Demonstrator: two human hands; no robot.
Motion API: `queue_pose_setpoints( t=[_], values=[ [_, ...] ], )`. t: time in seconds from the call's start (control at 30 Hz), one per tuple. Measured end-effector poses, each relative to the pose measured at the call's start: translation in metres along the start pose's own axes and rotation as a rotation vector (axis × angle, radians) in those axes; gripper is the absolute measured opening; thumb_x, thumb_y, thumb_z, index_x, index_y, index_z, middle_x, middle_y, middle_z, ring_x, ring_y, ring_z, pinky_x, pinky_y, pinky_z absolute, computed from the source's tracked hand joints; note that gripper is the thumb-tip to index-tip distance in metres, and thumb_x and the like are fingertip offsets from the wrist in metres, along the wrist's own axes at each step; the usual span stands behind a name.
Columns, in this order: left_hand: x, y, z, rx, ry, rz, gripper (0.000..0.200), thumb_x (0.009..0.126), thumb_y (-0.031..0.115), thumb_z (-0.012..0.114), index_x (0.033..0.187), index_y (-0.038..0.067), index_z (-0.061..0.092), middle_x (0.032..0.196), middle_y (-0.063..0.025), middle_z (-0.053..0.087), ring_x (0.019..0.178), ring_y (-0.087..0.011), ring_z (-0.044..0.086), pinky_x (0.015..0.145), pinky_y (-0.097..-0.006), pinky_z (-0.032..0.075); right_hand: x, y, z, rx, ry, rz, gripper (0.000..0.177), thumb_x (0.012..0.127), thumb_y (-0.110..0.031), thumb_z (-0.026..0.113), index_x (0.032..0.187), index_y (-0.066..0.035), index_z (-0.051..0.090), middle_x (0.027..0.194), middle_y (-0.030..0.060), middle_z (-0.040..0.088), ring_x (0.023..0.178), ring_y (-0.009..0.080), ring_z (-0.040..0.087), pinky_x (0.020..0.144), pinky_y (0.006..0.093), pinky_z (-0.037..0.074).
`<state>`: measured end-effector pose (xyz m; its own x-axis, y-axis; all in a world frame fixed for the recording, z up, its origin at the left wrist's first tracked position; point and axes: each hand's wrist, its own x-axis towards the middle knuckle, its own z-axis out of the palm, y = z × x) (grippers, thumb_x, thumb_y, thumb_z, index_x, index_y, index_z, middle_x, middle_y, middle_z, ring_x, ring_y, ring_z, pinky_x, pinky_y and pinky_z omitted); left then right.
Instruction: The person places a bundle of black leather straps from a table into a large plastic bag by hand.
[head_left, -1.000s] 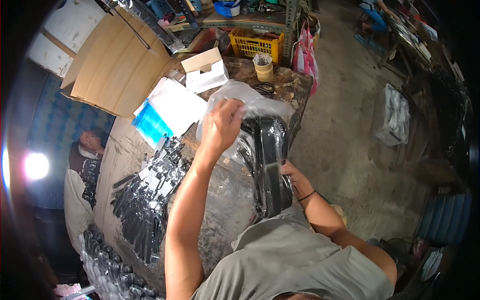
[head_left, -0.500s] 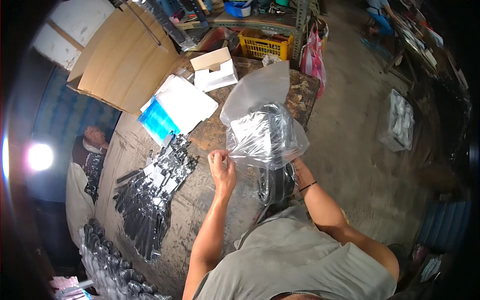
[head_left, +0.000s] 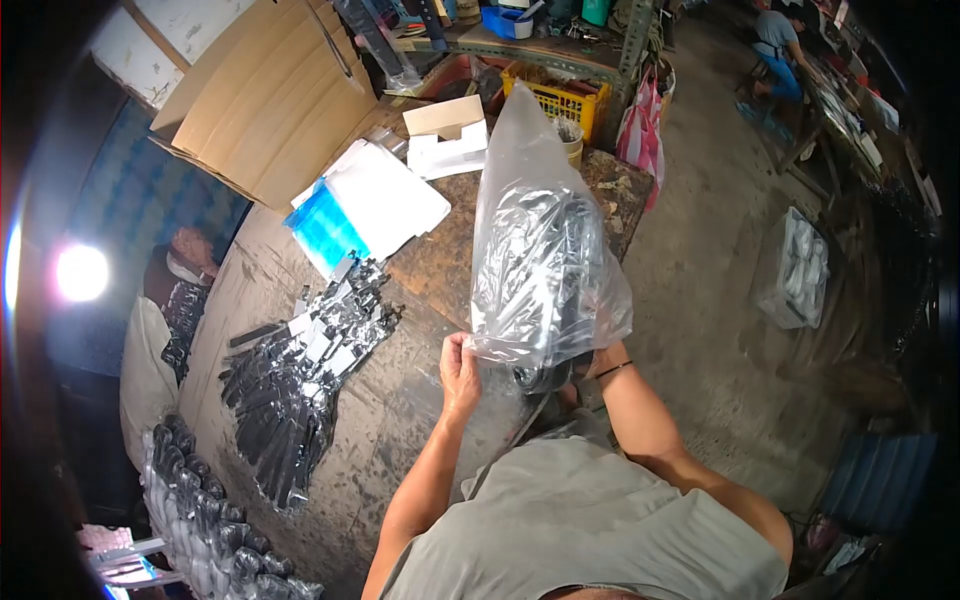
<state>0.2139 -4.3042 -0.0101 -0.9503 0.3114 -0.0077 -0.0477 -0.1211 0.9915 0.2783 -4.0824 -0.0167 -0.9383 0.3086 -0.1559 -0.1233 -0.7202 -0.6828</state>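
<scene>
A large clear plastic bag [head_left: 545, 250] covers most of a bundle of black items [head_left: 545, 376], whose rounded lower end sticks out of the bag's mouth. My left hand [head_left: 460, 375] pinches the bag's lower left edge. At the lower right of the bundle is my right hand [head_left: 598, 362], closed around it, its fingers partly hidden behind the plastic. Left of the bag, many flat black wrapped strips [head_left: 305, 375] with white labels lie fanned out on the table [head_left: 400, 410].
White sheets [head_left: 390, 200], a blue packet [head_left: 325, 228] and an open white box [head_left: 447, 150] lie behind. A yellow crate [head_left: 590, 105] and cardboard [head_left: 265, 100] stand farther back. Wrapped black bundles [head_left: 215, 520] are at lower left. A person [head_left: 775, 50] sits at far right.
The bag has come down over more of the bundle, and its upper part now stands tall and pointed. My left hand has moved toward me with the bag's edge.
</scene>
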Motion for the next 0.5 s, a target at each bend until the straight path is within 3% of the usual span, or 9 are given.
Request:
queue_pose_setpoints(
  t=[0.07,0.1,0.13,0.2,0.23,0.3,0.4,0.5],
  values=[
    [-0.013,0.009,0.003,0.236,0.057,0.075,0.011,0.096,0.014,0.044,0.098,0.004,0.048,0.084,0.0006,0.050,0.077,-0.0069,0.046,0.069,-0.0216,0.039,0.005,0.001,-0.002,-0.022,0.018,-0.038,0.040,0.088,-0.023,0.052,0.123,-0.004,0.047,0.110,0.0100,0.057,0.099,0.0200,0.058,0.086,0.0330,0.050],
    [-0.019,0.013,0.002,0.392,0.089,0.142,0.006,0.093,0.007,0.047,0.097,0.003,0.049,0.082,-0.0003,0.050,0.073,-0.0070,0.046,0.065,-0.0218,0.040,0.008,0.001,-0.003,-0.033,0.028,-0.056,0.040,0.089,-0.024,0.052,0.123,-0.004,0.047,0.110,0.0099,0.057,0.099,0.0200,0.058,0.086,0.0329,0.050],
    [-0.023,0.011,0.000,0.390,0.089,0.144,0.006,0.093,0.007,0.047,0.097,0.003,0.049,0.082,-0.0003,0.050,0.073,-0.0070,0.046,0.065,-0.0218,0.040,0.005,0.003,-0.005,-0.044,0.037,-0.074,0.039,0.089,-0.024,0.051,0.123,-0.004,0.047,0.111,0.0097,0.057,0.099,0.0199,0.058,0.086,0.0328,0.050],
    [-0.029,0.006,-0.005,0.507,0.079,0.412,0.009,0.086,0.001,0.056,0.094,0.003,0.051,0.078,-0.0088,0.054,0.068,-0.0188,0.052,0.063,-0.0282,0.043,0.004,0.006,-0.010,-0.066,0.052,-0.108,0.038,0.090,-0.024,0.051,0.123,-0.005,0.047,0.111,0.0094,0.057,0.099,0.0198,0.057,0.085,0.0327,0.050],
    [-0.032,0.009,-0.006,0.549,0.058,0.442,0.021,0.077,-0.004,0.061,0.095,0.003,0.052,0.082,-0.0128,0.056,0.070,-0.0266,0.056,0.064,-0.0312,0.045,0.007,0.007,-0.005,-0.078,0.056,-0.123,0.038,0.091,-0.024,0.050,0.123,-0.005,0.047,0.111,0.0093,0.057,0.098,0.0198,0.057,0.085,0.0326,0.050],
    [-0.039,0.013,-0.006,0.617,0.038,0.427,0.023,0.076,-0.006,0.059,0.096,0.003,0.052,0.082,-0.0124,0.056,0.072,-0.0236,0.056,0.066,-0.0303,0.045,0.009,0.000,-0.001,-0.032,0.066,-0.049,0.035,0.096,-0.024,0.042,0.124,-0.004,0.045,0.112,0.0090,0.056,0.100,0.0195,0.056,0.087,0.0325,0.049],
    [-0.047,0.012,-0.008,0.682,-0.017,0.431,0.030,0.070,-0.008,0.059,0.097,0.002,0.052,0.083,-0.0123,0.057,0.072,-0.0223,0.054,0.067,-0.0304,0.045,0.013,-0.006,0.006,0.097,0.064,-0.010,0.032,0.094,-0.019,0.044,0.121,-0.001,0.048,0.106,0.0063,0.054,0.096,0.0167,0.053,0.083,0.0282,0.045],
    [-0.054,0.020,-0.007,0.646,-0.031,0.479,0.035,0.065,-0.008,0.060,0.097,0.002,0.052,0.083,-0.0114,0.057,0.069,-0.0226,0.051,0.064,-0.0312,0.043,0.014,-0.017,0.023,0.040,0.083,-0.033,0.032,0.094,-0.019,0.044,0.120,-0.001,0.048,0.106,0.0066,0.055,0.096,0.0171,0.054,0.083,0.0283,0.045]
  ],
)
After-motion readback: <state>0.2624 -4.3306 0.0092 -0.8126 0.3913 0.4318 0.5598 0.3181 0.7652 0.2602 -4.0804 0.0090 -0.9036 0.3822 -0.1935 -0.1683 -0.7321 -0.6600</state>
